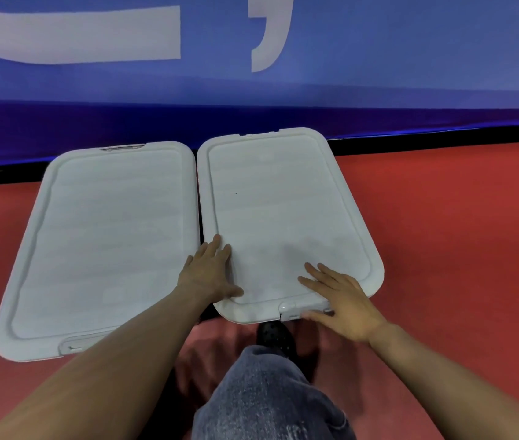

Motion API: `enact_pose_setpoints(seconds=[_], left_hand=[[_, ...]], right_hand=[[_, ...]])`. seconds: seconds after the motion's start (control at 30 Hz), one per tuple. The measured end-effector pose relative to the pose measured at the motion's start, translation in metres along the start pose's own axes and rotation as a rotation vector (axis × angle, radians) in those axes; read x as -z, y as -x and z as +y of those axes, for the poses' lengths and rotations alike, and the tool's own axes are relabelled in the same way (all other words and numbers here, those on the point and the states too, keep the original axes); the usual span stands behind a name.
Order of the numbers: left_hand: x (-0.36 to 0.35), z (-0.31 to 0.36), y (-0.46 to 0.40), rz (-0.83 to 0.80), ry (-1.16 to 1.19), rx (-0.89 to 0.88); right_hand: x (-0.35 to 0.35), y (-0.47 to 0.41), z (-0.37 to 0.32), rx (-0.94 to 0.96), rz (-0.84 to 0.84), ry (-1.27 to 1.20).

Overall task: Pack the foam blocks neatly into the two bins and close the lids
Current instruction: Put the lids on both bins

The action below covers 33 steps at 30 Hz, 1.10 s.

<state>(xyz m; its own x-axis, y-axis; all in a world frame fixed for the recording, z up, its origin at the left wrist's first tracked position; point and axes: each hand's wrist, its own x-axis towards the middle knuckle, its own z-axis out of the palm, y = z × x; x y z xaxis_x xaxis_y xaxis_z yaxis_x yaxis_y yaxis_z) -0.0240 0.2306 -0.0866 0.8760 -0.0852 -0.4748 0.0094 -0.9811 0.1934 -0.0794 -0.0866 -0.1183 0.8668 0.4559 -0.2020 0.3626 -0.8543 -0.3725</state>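
The right-hand bin's lid [286,217] lies flat over its bin, and both hands are pressing on its near end. The left hand [210,274] rests palm down on the near left corner, fingers [220,249] spread and flat, gripping nothing. The right hand [344,300] lies near the near right corner, its fingers splayed on the lid top and its thumb reaching down to the latch [293,311] at the middle of the near edge; it too holds nothing.

The step looks like seating and latching this lid. To do it well, I would push straight down with both palms so the rim drops evenly all round, then press the latch just under the right thumb until it catches. Pressing on one corner only could tip the far end up, so it is worth checking the far rim, well beyond the fingertips.

Just left of the left hand's fingers, almost touching the first lid along their long sides, is the left-hand bin's lid [102,242], also lying flat, with its own latch [72,344] at the near edge. Whether either latch is locked cannot be told.

Both bins are covered, so the foam blocks are hidden and their packing cannot be judged. The bins stand on a red floor [442,233] before a blue banner [379,42].
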Motion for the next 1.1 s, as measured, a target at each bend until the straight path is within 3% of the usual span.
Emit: enact_pose_setpoints(seconds=[0.47, 0.6, 0.9, 1.03, 1.1], left_hand=[[-0.003, -0.003, -0.005, -0.005, 0.001, -0.005], [-0.001, -0.001, -0.004, -0.011, 0.009, -0.009], [0.021, -0.006, -0.024, -0.008, -0.09, -0.162], [0.028, -0.015, -0.068, 0.235, 0.134, -0.211], [0.035, -0.019, -0.096, 0.32, 0.104, -0.204]], right_hand=[[0.002, -0.007, 0.002, -0.102, -0.058, -0.119], [0.004, -0.018, -0.005, -0.283, 0.11, -0.392], [0.012, -0.042, -0.002, -0.232, -0.004, -0.186], [0.026, -0.105, 0.002, -0.246, 0.009, -0.116], [0.037, -0.142, 0.006, -0.206, 0.043, -0.097]])
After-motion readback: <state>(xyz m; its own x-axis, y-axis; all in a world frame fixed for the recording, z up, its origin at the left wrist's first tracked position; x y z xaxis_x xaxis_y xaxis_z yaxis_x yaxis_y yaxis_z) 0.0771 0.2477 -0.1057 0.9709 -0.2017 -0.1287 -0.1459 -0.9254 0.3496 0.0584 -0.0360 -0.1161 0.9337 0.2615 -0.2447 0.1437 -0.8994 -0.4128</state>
